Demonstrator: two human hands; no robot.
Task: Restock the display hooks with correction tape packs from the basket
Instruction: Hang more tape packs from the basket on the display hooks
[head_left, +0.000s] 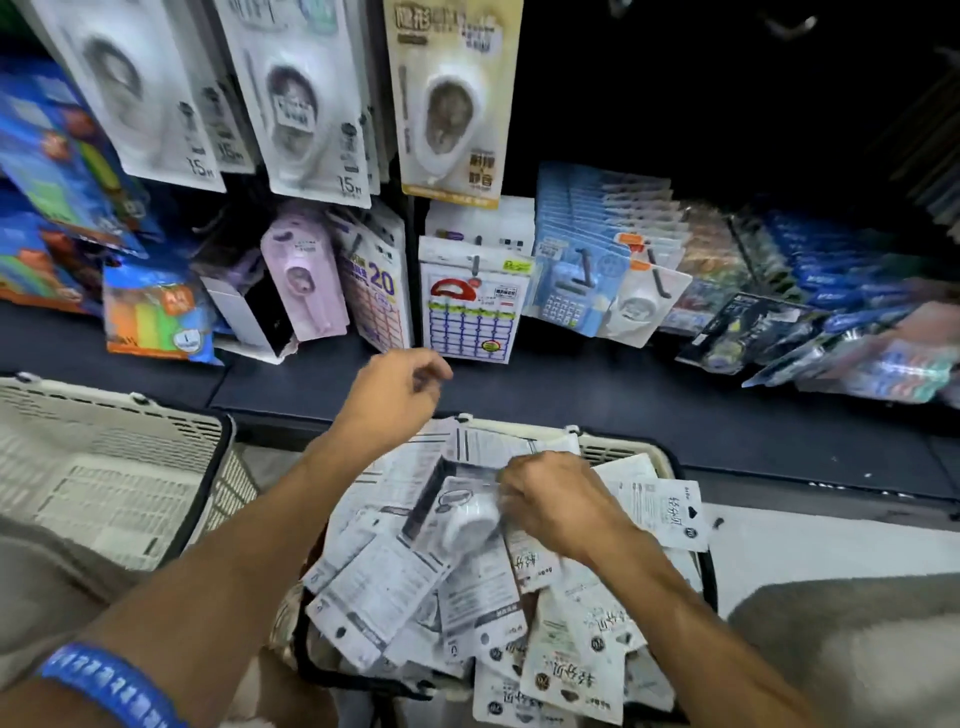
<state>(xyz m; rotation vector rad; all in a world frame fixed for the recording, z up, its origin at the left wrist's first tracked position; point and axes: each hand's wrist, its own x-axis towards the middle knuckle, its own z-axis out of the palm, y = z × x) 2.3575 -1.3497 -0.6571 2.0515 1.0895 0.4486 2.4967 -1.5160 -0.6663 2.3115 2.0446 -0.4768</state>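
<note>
Right hand (553, 501) is down in the cream plastic basket with black rim (631, 451), fingers curled around a white correction tape pack with a clear blister (462, 512), which sits tilted on top of the pile near the basket's far side. The pack is motion-blurred, so I can't tell exactly how the fingers sit on it. Left hand (397, 395) hovers above the basket's far edge, in front of the dark shelf ledge (649, 405); fingers loosely curled, thumb and forefinger close together, holding nothing visible. Blue printed wristband (111, 686) on the left wrist. Basket is heaped with loose white carded correction tape packs (571, 670), some face up with printed fronts, some back side up, several overhanging the near and right rim. Second cream slatted basket (104, 467) sits to the left, just beside the first. On the display above: large white carded tape packs marked 15m (306, 98) hanging upper left, a beige carded tape pack (452, 98) hanging right beside them. Lower row on hooks: lilac carded tape pack (306, 280), white label sheet pack with blue grid (470, 306), light blue carded packs in a dense row (597, 234), dark blue packs (841, 260) further right. Colourful sticky-note packs (150, 312) lean on the ledge at left.
</note>
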